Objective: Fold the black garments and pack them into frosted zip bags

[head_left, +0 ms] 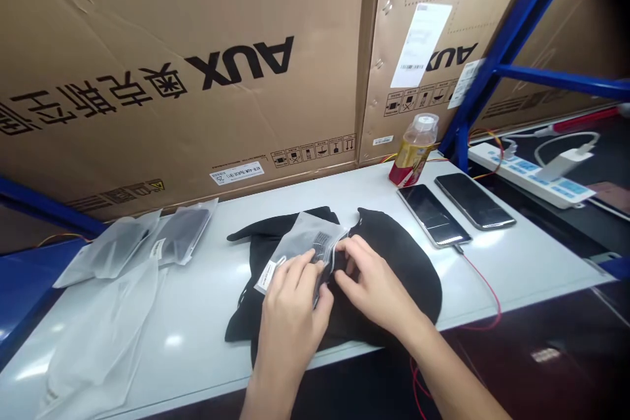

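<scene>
Frosted bag (298,236) on black cloth (411,262), under and beyond my left hand (294,295) | right hand (369,282) nearer, pinching its right edge | left: can't tell if grasping | long axis part-hidden

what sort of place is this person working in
Probably a storeroom or small packing area, though one view can't confirm it. Big AUX cartons stand behind the white table, a blue metal frame rises at the right, and frosted plastic bags lie at the table's left.
</scene>
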### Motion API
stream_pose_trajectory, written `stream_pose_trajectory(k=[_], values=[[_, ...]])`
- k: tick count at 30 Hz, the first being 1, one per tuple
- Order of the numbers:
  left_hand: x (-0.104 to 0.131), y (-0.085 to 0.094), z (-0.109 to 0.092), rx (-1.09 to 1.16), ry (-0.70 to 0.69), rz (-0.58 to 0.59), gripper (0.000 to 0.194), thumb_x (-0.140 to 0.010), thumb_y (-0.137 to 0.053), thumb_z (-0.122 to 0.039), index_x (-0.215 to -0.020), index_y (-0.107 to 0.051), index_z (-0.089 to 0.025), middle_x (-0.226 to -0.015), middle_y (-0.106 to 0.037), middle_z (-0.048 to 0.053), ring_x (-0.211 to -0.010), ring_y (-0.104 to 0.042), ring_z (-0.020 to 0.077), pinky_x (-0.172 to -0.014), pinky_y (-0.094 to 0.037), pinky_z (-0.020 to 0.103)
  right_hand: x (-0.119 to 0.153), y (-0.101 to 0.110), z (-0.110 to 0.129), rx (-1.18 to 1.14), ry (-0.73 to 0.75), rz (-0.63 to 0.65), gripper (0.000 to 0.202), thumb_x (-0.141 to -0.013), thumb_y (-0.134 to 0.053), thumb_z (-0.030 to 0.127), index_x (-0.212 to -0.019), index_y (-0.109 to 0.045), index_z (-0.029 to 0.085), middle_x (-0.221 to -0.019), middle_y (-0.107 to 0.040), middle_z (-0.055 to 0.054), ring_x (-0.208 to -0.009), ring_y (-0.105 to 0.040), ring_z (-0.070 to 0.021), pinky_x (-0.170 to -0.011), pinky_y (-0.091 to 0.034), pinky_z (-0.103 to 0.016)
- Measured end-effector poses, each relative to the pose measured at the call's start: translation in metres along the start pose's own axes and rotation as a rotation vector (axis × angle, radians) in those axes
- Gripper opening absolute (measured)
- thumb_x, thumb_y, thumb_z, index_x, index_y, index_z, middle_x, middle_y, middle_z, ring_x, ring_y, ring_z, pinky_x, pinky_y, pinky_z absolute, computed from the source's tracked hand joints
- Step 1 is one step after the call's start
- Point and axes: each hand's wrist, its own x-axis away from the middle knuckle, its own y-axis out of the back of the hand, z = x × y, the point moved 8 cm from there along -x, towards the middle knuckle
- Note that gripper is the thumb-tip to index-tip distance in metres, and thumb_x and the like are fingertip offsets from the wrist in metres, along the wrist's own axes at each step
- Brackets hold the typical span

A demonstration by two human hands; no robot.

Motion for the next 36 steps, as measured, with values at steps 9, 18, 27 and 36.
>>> stream_pose_trajectory(k=[9, 18, 27, 36], values=[[0.004, -0.011, 0.001, 0.005, -0.025, 0.054, 0.039, -0.097, -0.063, -0.023, -0.136, -0.059, -0.024, -0.143, -0.066, 0.011, -0.135, -0.062, 0.0341, -0.109, -0.057, 0.051, -0.004, 0.002, -0.002, -0.092, 0.043, -0.001, 0.03, -0.088, -0.054, 0.016, -0.116, -0.062, 0.027, -0.094, -0.059, 0.001, -0.068, -0.057, -0.0148, -0.065, -0.047, -0.03], [0.001, -0.015, -0.005, -0.006, -0.09, 0.127, 0.037, -0.1, -0.056, -0.017, -0.136, -0.064, -0.023, -0.144, -0.069, 0.01, -0.138, -0.062, 0.0357, -0.111, -0.057, 0.057, -0.004, 0.013, -0.008, 0.017, -0.03, 0.015, 0.025, -0.085, -0.073, 0.036, -0.107, -0.065, 0.028, -0.094, -0.061, 0.003, -0.076, -0.061, -0.0164, -0.071, -0.049, -0.031], [0.004, -0.015, 0.002, 0.017, -0.071, 0.078, 0.038, -0.103, -0.057, -0.02, -0.14, -0.066, -0.023, -0.147, -0.067, 0.008, -0.14, -0.06, 0.0348, -0.113, -0.055, 0.059, -0.004, 0.011, -0.007, -0.081, -0.002, 0.028, 0.022, -0.09, -0.07, 0.039, -0.107, -0.063, 0.026, -0.097, -0.061, 0.001, -0.08, -0.06, -0.017, -0.073, -0.049, -0.031], [0.007, 0.003, 0.003, 0.032, -0.02, -0.154, 0.03, -0.097, -0.062, -0.016, -0.122, -0.075, -0.027, -0.133, -0.076, 0.005, -0.128, -0.07, 0.0288, -0.108, -0.061, 0.046, -0.003, 0.013, -0.009, -0.285, -0.018, -0.029, 0.014, -0.085, -0.058, 0.019, -0.098, -0.061, 0.024, -0.088, -0.05, 0.002, -0.072, -0.049, -0.0151, -0.059, -0.041, -0.027]])
